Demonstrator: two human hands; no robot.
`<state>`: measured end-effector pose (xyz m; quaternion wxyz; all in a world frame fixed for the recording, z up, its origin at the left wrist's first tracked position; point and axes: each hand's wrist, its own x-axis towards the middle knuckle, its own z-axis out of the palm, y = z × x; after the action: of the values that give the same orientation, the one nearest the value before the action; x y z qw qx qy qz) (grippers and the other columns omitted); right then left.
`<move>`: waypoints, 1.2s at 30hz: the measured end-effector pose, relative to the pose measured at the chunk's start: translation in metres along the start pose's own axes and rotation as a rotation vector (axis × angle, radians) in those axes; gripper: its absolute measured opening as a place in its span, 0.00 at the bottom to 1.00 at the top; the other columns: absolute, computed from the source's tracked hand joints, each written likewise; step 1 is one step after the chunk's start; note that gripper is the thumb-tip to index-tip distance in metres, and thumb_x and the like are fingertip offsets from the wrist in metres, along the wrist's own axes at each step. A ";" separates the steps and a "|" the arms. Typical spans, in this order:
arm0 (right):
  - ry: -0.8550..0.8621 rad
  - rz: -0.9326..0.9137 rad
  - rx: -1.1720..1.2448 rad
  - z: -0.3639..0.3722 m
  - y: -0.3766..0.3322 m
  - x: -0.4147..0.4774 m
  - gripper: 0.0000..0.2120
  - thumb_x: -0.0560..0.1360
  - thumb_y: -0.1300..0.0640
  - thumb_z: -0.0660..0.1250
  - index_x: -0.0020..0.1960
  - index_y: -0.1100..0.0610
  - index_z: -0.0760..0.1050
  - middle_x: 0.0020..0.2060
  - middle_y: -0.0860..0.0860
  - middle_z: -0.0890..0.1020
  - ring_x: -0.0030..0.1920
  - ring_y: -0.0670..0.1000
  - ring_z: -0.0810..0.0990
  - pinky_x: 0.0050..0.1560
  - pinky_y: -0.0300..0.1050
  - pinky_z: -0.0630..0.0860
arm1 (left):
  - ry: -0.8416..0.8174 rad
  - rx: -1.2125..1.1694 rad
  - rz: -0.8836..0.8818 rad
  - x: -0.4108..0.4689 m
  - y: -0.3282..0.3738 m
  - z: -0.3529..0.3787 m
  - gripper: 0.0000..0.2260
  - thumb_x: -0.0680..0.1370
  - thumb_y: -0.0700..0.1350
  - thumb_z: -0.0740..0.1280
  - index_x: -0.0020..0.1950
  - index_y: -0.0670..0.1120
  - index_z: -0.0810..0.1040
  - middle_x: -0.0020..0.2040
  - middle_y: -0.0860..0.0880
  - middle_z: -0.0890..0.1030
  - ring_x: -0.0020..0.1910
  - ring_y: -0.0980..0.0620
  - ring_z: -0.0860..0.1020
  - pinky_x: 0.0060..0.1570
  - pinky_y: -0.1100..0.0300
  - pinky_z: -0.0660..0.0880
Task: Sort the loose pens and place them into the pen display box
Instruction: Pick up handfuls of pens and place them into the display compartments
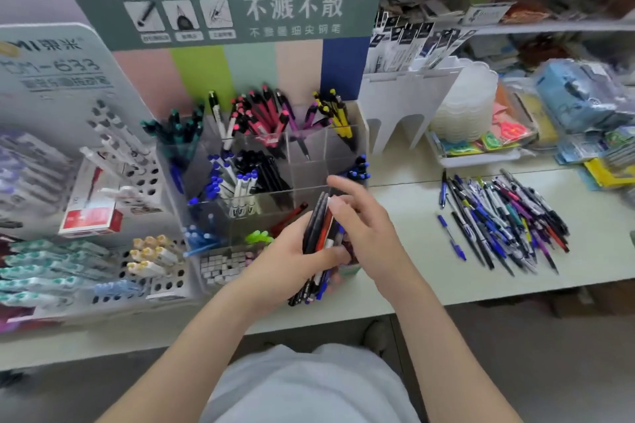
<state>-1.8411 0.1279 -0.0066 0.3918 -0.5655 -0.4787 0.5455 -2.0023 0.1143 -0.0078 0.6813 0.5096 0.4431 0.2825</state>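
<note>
L hand (pixel 285 261) grips a bundle (pixel 318 233) of mixed pens (black, red, blue, white), fingers and thumb wrapped round its mid-section. Bundle stands near upright, tops leaning slightly right, lower ends just over the table (pixel 412 216). It sits in front of the box (pixel 309 178), at the front-right corner. R hand (pixel 364 227) is against the bundle's upper right side, thumb by the pen tops, index finger raised and other fingers loosely curved. Motion blur: cannot tell whether it pinches a pen or only touches. Box is clear, w/ compartments. Back row L to R: teal, pink/red, purple, yellow pens. Mid row: blue-capped white, black, blue at far right. Front row: pale blue, green. Mid compartment just behind the hands looks bare. Green backboard (pixel 220 3) rises behind the box. Pile (pixel 501 220) of loose pens lies flat on the table, right of the box, well apart from both hands. White rack (pixel 144 182) w/ a red carton (pixel 89 216) stands left of the box.
</note>
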 end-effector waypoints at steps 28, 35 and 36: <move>-0.384 0.219 -0.103 -0.008 -0.021 0.018 0.17 0.84 0.43 0.66 0.57 0.53 0.88 0.51 0.57 0.89 0.53 0.60 0.88 0.62 0.61 0.82 | -0.206 0.018 -0.488 -0.010 0.007 -0.038 0.17 0.80 0.40 0.73 0.66 0.40 0.73 0.46 0.42 0.83 0.34 0.49 0.77 0.32 0.57 0.77; -0.406 0.159 -0.171 -0.009 -0.025 0.024 0.16 0.85 0.46 0.66 0.56 0.55 0.87 0.48 0.56 0.89 0.51 0.56 0.89 0.58 0.54 0.84 | -0.168 0.026 -0.508 -0.006 0.005 -0.024 0.13 0.79 0.39 0.73 0.60 0.40 0.75 0.42 0.42 0.82 0.35 0.46 0.78 0.33 0.55 0.77; -0.432 0.188 -0.140 -0.008 -0.025 0.023 0.16 0.86 0.45 0.64 0.59 0.53 0.87 0.50 0.55 0.89 0.52 0.56 0.89 0.59 0.55 0.84 | -0.171 -0.011 -0.504 -0.006 0.005 -0.024 0.12 0.79 0.38 0.73 0.60 0.40 0.75 0.42 0.42 0.81 0.34 0.47 0.78 0.32 0.56 0.76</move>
<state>-1.8368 0.1567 0.0130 0.1879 -0.5036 -0.5332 0.6533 -2.0258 0.1211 -0.0028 0.7679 0.4013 0.4954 0.0621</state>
